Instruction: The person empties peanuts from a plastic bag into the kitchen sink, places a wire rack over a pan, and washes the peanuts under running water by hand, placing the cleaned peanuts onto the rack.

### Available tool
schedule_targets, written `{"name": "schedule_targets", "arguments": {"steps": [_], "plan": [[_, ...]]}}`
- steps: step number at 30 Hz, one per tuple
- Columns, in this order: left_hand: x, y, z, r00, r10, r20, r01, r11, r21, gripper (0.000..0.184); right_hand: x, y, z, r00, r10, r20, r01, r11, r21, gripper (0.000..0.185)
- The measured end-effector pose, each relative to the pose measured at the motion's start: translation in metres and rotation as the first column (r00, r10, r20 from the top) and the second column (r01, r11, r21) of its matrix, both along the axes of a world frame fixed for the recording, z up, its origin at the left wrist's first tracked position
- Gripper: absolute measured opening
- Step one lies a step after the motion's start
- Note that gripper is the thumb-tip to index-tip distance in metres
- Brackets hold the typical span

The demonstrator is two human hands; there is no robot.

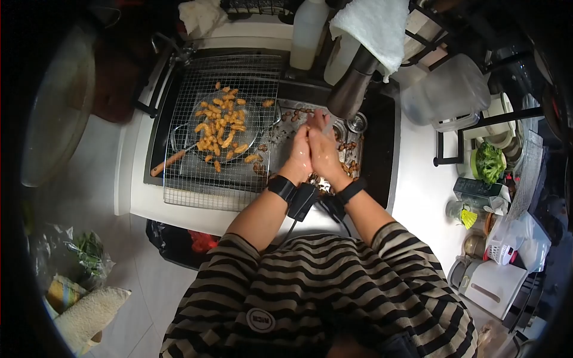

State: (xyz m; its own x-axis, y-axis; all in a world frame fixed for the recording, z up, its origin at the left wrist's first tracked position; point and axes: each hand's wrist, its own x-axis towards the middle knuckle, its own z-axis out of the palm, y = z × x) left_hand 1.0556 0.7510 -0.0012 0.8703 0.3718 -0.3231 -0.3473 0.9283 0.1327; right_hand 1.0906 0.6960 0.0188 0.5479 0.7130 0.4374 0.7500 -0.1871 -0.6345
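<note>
Just off your view's centre, toward one o'clock, your left hand (299,154) and right hand (324,153) press together, hiding your palms and anything between them. The brown bits (350,169) nearby are too small for you to identify. Toward nine o'clock, the wire rack (209,194) obscures where your wooden handle (169,162) leads. At twelve, the top edge cuts off your bottle (304,45); at one, white paper (370,33) covers your dark cylinder's (351,89) upper end. At six, your striped shirt (340,286) runs out of frame.
</note>
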Motion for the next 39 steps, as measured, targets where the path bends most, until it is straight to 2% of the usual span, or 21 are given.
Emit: {"name": "schedule_targets", "arguments": {"steps": [1, 2, 3, 4, 6, 9, 10, 11, 12, 13, 16, 17, 20, 23, 26, 27, 30, 31, 34, 37, 39], "plan": [[0.0, -0.002, 0.007, 0.99, -0.006, -0.139, 0.009, 1.0, 0.024, 0.032, 0.013, 0.001, 0.004, 0.995, 0.04, -0.092, -0.041, 0.999, -0.003, 0.031], [0.001, -0.002, 0.008, 0.997, -0.001, -0.078, 0.002, 1.0, 0.02, 0.032, 0.024, 0.002, 0.006, 0.98, 0.08, -0.184, -0.082, 0.997, -0.003, 0.034], [0.002, -0.001, 0.007, 1.0, 0.003, -0.018, -0.003, 1.0, 0.013, 0.032, 0.03, 0.004, 0.009, 0.998, 0.04, -0.048, -0.042, 0.998, -0.055, 0.033], [0.004, -0.001, 0.007, 0.999, 0.008, 0.044, -0.009, 1.0, 0.006, 0.032, 0.03, 0.004, 0.01, 0.997, 0.034, -0.072, -0.038, 0.998, -0.043, 0.037], [0.002, 0.001, 0.009, 0.999, 0.021, 0.034, -0.021, 1.0, -0.012, 0.033, 0.032, 0.005, 0.014, 0.992, 0.027, -0.122, -0.03, 0.999, -0.019, 0.048], [-0.005, 0.001, 0.012, 0.993, 0.095, 0.067, -0.093, 0.995, -0.02, 0.035, 0.031, 0.007, -0.004, 0.993, 0.011, -0.115, 0.005, 0.991, 0.135, 0.032], [-0.004, 0.002, 0.01, 0.986, 0.128, 0.103, -0.127, 0.992, -0.021, 0.036, 0.028, 0.008, -0.007, 0.874, 0.049, -0.484, 0.088, 0.963, 0.255, 0.033], [-0.004, 0.002, 0.007, 0.977, 0.16, 0.139, -0.158, 0.987, -0.024, 0.037, 0.022, 0.008, -0.01, 0.624, 0.132, -0.77, 0.211, 0.921, 0.328, 0.034], [-0.005, 0.002, 0.009, 0.977, 0.161, 0.138, -0.157, 0.987, -0.033, 0.038, 0.017, 0.007, -0.009, 0.287, 0.248, -0.925, 0.35, 0.872, 0.342, 0.035], [-0.008, 0.003, 0.012, 0.977, 0.161, 0.137, -0.157, 0.987, -0.043, 0.04, 0.015, 0.005, -0.006, 0.177, 0.36, -0.916, 0.375, 0.836, 0.401, 0.038], [-0.017, 0.006, 0.015, 0.982, 0.123, 0.147, -0.114, 0.991, -0.065, 0.042, 0.018, -0.001, 0.0, -0.078, 0.529, -0.845, 0.419, 0.787, 0.453, 0.038], [-0.019, 0.007, 0.015, 0.983, 0.102, 0.152, -0.092, 0.993, -0.071, 0.042, 0.018, -0.002, 0.001, -0.101, 0.523, -0.847, 0.434, 0.789, 0.435, 0.035], [-0.024, 0.005, 0.034, 0.992, 0.036, 0.119, -0.028, 0.997, -0.066, 0.042, 0.017, -0.004, 0.005, 0.18, 0.315, -0.932, 0.29, 0.889, 0.356, 0.03], [-0.025, 0.01, 0.011, 0.984, -0.127, 0.123, 0.131, 0.991, -0.025, 0.042, 0.03, -0.014, 0.004, 0.461, 0.104, -0.881, 0.134, 0.974, 0.185, 0.026], [-0.026, 0.013, 0.003, 0.964, -0.222, 0.148, 0.221, 0.975, 0.027, 0.041, 0.039, -0.018, 0.025, 0.341, 0.113, -0.933, 0.113, 0.981, 0.16, 0.024], [-0.027, 0.013, 0.007, 0.966, -0.233, 0.113, 0.232, 0.972, 0.028, 0.04, 0.046, -0.021, 0.025, 0.294, 0.071, -0.953, 0.044, 0.995, 0.087, 0.026], [-0.027, 0.012, 0.017, 0.965, -0.261, 0.013, 0.26, 0.964, 0.056, 0.038, 0.057, -0.029, 0.027, 0.35, -0.018, -0.936, -0.288, 0.949, -0.126, 0.028], [-0.027, 0.013, 0.018, 0.963, -0.267, -0.019, 0.268, 0.96, 0.078, 0.038, 0.057, -0.032, 0.022, 0.37, 0.042, -0.928, -0.29, 0.954, -0.073, 0.027], [-0.029, 0.014, 0.017, 0.963, -0.267, -0.039, 0.27, 0.95, 0.158, 0.037, 0.055, -0.026, 0.02, 0.598, 0.05, -0.8, -0.27, 0.952, -0.143, 0.022], [-0.032, 0.018, 0.017, 0.967, -0.254, -0.02, 0.254, 0.949, 0.188, 0.037, 0.042, -0.02, 0.032, 0.768, 0.098, -0.633, -0.141, 0.99, -0.017, 0.018], [-0.034, 0.018, 0.017, 0.97, -0.243, -0.017, 0.242, 0.954, 0.179, 0.036, 0.044, -0.018, 0.029, 0.854, 0.154, -0.496, -0.197, 0.98, -0.035, 0.013]]}}
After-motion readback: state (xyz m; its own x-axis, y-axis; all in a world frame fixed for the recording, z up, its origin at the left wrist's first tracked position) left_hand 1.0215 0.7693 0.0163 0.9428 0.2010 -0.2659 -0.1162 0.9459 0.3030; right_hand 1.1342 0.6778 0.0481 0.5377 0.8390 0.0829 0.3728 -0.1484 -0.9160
